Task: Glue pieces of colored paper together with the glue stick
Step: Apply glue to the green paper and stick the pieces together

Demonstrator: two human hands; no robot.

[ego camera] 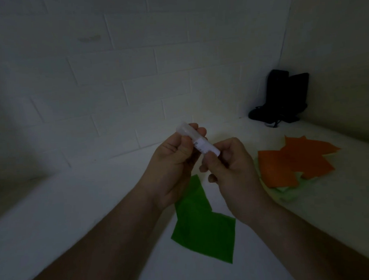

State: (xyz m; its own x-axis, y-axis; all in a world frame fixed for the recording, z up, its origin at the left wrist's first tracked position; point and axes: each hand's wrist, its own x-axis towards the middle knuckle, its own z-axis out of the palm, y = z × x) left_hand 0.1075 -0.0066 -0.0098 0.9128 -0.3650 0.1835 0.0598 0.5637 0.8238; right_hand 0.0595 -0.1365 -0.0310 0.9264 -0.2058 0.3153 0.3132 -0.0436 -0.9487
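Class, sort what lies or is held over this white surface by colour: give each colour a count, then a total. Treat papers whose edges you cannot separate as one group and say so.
Green papers: 2, overlapping
Orange papers: 1 group, separate sheets cannot be told
Pale green papers: 1 group, under the orange
White glue stick: 1, held by left hand and right hand
Black device: 1
Total: 6

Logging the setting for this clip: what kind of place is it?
Probably a plain indoor room corner, dimly lit: a white painted block wall, a white surface holding green paper and orange paper, and a dark device in the corner.
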